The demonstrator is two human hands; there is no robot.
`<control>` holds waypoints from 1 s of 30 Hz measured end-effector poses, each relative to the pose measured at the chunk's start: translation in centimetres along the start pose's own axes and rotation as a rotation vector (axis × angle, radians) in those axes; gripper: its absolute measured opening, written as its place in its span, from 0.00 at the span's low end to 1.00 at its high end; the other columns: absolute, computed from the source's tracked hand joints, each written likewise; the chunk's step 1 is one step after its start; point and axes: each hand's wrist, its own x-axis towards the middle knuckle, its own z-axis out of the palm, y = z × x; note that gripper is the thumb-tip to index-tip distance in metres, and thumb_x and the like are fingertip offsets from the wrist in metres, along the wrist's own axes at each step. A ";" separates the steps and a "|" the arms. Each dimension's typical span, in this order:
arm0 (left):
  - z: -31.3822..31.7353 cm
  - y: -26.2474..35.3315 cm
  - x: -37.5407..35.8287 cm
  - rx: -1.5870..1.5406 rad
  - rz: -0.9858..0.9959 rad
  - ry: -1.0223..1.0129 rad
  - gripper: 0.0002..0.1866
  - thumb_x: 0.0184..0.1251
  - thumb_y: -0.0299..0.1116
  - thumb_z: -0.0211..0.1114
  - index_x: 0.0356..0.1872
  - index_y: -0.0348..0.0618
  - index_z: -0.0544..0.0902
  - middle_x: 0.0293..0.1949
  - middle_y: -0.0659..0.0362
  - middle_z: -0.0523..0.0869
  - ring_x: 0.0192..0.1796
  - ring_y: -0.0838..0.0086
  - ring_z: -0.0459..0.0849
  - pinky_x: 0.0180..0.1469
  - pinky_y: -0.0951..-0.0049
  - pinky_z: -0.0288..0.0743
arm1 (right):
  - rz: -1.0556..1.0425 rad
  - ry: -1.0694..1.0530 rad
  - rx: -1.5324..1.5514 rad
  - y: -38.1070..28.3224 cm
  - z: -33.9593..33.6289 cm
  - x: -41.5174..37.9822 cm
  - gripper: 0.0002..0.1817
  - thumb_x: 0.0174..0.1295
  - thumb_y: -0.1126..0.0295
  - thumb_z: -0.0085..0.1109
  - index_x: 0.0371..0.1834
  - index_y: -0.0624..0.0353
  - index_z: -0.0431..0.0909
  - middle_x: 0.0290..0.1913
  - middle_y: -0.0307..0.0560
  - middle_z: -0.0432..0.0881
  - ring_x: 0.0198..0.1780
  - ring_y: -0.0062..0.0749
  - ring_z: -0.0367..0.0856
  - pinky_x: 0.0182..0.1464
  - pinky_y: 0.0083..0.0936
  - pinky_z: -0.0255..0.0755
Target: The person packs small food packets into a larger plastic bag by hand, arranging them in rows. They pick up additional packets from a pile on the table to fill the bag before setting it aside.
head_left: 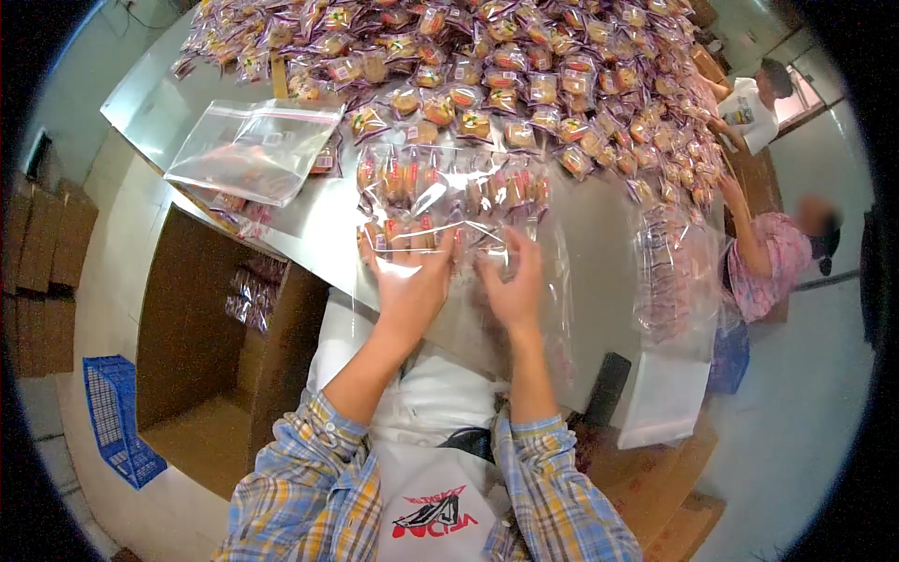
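Observation:
A clear plastic bag point(431, 193) lies flat on the metal table in front of me, with wrapped cakes standing on edge in two rows inside it. My left hand point(412, 281) curls over the lower row point(403, 232), its thumb and fingers around several wrapped cakes through the film. Beside it, my right hand point(517, 286) rests at the right part of that row, thumb and fingers apart, touching the bag. Glare on the film hides some of the contents and fingertips.
A large heap of wrapped cakes point(524, 84) covers the table's far side. Clear bags point(262, 150) lie left, a filled bag point(670, 272) right. An open carton point(201, 347) and blue crate point(122, 421) stand at left. A black object point(609, 384) lies near the edge. Co-workers point(773, 253) are at right.

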 end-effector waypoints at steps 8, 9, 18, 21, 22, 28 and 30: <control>-0.7 -0.2 0.4 -0.019 -0.005 -0.051 0.25 0.70 0.42 0.67 0.68 0.68 0.82 0.63 0.49 0.83 0.70 0.47 0.77 0.73 0.18 0.50 | 0.050 -0.073 -0.278 1.4 -0.4 -1.1 0.38 0.58 0.62 0.74 0.72 0.63 0.73 0.53 0.60 0.85 0.51 0.57 0.82 0.57 0.48 0.76; -0.9 0.0 0.5 -0.009 -0.008 -0.055 0.25 0.69 0.41 0.67 0.68 0.67 0.82 0.63 0.49 0.83 0.70 0.47 0.76 0.72 0.18 0.51 | 0.030 -0.058 -0.321 0.8 -0.6 -0.8 0.37 0.58 0.63 0.74 0.71 0.63 0.73 0.54 0.59 0.85 0.52 0.56 0.83 0.58 0.47 0.76; 0.1 -0.1 -0.1 0.029 -0.011 -0.067 0.30 0.68 0.43 0.67 0.73 0.68 0.79 0.66 0.48 0.80 0.73 0.45 0.73 0.72 0.20 0.49 | -0.304 0.089 -0.060 -0.4 3.1 -1.5 0.28 0.58 0.78 0.68 0.64 0.63 0.77 0.54 0.58 0.84 0.62 0.61 0.77 0.67 0.49 0.69; 0.0 0.5 -0.3 -0.001 -0.034 -0.075 0.31 0.67 0.39 0.65 0.74 0.68 0.79 0.68 0.46 0.77 0.76 0.45 0.70 0.74 0.19 0.44 | -0.022 0.221 0.179 1.2 4.8 -1.6 0.27 0.60 0.76 0.68 0.65 0.62 0.76 0.55 0.59 0.83 0.61 0.60 0.78 0.67 0.49 0.69; -0.1 0.7 -0.1 -0.009 -0.050 -0.088 0.31 0.67 0.38 0.64 0.73 0.68 0.79 0.68 0.46 0.77 0.76 0.44 0.69 0.74 0.18 0.43 | -0.072 0.170 0.145 1.5 4.5 -1.5 0.27 0.61 0.76 0.67 0.65 0.63 0.75 0.56 0.60 0.83 0.61 0.61 0.78 0.66 0.49 0.70; 0.0 1.3 0.9 -0.081 0.119 -0.045 0.26 0.70 0.41 0.64 0.70 0.59 0.81 0.69 0.54 0.80 0.78 0.52 0.71 0.75 0.17 0.41 | -0.286 -0.030 -0.017 0.5 2.3 -1.3 0.31 0.65 0.80 0.62 0.74 0.67 0.70 0.68 0.63 0.79 0.64 0.56 0.82 0.66 0.45 0.76; 0.1 1.5 1.1 -0.179 0.173 -0.124 0.25 0.70 0.41 0.64 0.69 0.60 0.82 0.69 0.55 0.80 0.77 0.53 0.72 0.76 0.18 0.41 | -0.289 -0.085 0.049 0.1 1.8 -2.4 0.31 0.61 0.76 0.61 0.70 0.67 0.71 0.74 0.69 0.73 0.73 0.69 0.71 0.77 0.55 0.64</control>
